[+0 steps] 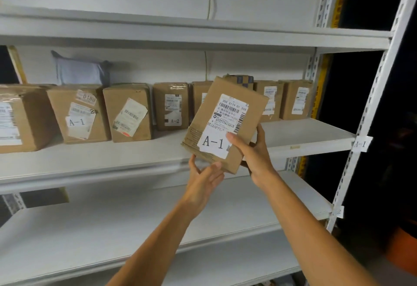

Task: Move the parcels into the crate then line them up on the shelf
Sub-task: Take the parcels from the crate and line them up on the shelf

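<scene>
The held parcel (225, 123), a cardboard box with a white label marked A-1, is in the air just in front of the front edge of the middle shelf board (304, 132). It is tilted, top leaning right.

- Right hand (252, 150): grips the parcel's lower right edge, thumb on the label face, fingers behind.
- Left hand (205, 177): pinches the bottom edge, thumb in front, fingers underneath.

A row of parcels (128, 114) stands along the back of the same board. A grey mailer bag (79, 71) leans on the wall behind its left end. The right front upright (383, 71) carries an A-1 tag (362, 143). The lower shelf board (112, 229) lies below. The surroundings on the right are dark.
</scene>
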Demonstrator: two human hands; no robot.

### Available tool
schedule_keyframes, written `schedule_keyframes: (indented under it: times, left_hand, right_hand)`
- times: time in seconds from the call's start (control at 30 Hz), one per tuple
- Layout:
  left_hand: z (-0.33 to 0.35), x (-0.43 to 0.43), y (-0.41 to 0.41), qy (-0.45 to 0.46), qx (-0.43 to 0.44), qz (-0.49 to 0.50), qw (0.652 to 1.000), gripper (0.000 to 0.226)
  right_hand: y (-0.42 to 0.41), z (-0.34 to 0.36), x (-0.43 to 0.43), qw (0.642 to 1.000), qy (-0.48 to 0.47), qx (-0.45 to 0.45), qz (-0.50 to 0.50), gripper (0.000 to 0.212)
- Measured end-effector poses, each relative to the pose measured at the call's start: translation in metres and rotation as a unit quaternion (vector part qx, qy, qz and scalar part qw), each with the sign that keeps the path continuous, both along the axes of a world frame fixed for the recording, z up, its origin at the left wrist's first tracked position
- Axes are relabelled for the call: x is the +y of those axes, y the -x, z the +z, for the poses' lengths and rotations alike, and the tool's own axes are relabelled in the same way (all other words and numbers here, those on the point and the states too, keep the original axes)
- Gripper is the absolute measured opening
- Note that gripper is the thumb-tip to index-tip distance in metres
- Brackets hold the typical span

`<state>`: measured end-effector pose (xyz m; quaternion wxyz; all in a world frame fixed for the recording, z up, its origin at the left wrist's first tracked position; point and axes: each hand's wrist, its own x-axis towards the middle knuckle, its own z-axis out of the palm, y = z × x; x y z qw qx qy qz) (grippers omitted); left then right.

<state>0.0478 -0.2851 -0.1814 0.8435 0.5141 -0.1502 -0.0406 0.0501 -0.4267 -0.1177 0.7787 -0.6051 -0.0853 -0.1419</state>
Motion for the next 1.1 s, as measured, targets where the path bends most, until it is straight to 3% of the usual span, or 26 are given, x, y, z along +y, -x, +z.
schedule_keyframes:
  times: [0.2,0.3,0.47,0.7,0.83,0.97,1.1]
  left_hand:
    - [0.003,0.052,-0.016,-0.069,-0.017,0.132,0.989,0.114]
    - [0.020,0.076,-0.024,-0.164,-0.100,0.161,0.968,0.076]
    - [0.040,0.085,-0.042,-0.214,-0.155,0.188,0.946,0.050]
    - [0.045,0.089,-0.077,-0.317,-0.180,0.252,0.896,0.083]
    - [0.038,0.088,-0.093,-0.331,-0.177,0.288,0.881,0.085]
    - [0.034,0.094,-0.111,-0.316,-0.167,0.357,0.863,0.071]
    - [0.040,0.110,-0.129,-0.383,-0.191,0.382,0.819,0.084]
  right_hand:
    - [-0.021,0.000,0.010,1.000,0.026,-0.009,-0.013,0.075]
    - [-0.034,-0.003,0.013,0.999,0.033,-0.016,-0.017,0.072]
    - [-0.066,-0.013,0.022,0.999,0.022,-0.029,0.007,0.065]
    - [-0.117,-0.009,0.032,0.989,0.128,-0.070,0.031,0.076]
    - [-0.139,-0.019,0.039,0.980,0.184,-0.065,0.040,0.084]
    - [-0.160,-0.020,0.055,0.968,0.236,-0.083,0.020,0.072]
    - [-0.181,-0.025,0.073,0.962,0.266,-0.062,-0.005,0.060]
